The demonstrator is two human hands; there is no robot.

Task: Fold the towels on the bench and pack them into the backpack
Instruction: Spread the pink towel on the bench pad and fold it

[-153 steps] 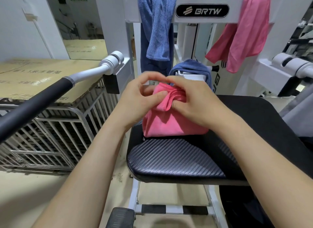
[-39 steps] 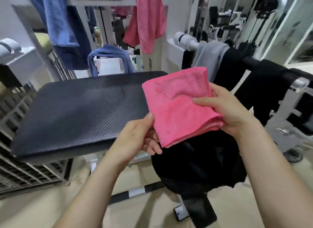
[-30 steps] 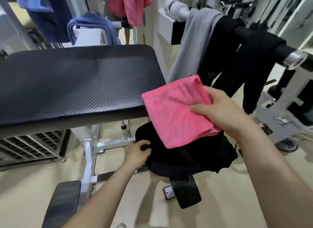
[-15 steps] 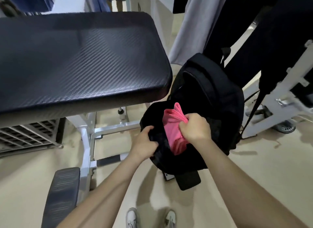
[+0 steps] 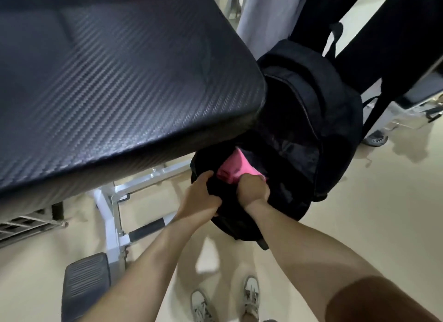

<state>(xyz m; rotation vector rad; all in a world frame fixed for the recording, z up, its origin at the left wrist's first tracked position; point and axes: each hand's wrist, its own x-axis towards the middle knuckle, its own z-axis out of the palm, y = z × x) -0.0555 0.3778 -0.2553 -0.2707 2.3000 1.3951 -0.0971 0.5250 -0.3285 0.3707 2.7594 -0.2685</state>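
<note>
Pink towel (image 5: 233,169) into black backpack (image 5: 311,120)
Pushed by right hand (image 5: 251,192), fingers clenched on it — left hand (image 5: 200,197) gripped backpack's rim.

Pink towel (image 5: 236,167): folded, bunched at the near end, sitting partway inside the main opening of the backpack, its far corner pointing up and away into the dark interior. The right hand (image 5: 253,190) is gripping its near edge in a closed fist. Black backpack (image 5: 318,120): standing on the floor just beside the padded black tabletop (image 5: 115,82), its top partly hidden under the tabletop's corner. The main compartment is gaping open toward the camera; the front panel is leaning away to the right. The left hand (image 5: 203,197) is clutching the near rim of the opening, holding it spread. Tabletop surface is showing no towels in the visible part.
</note>
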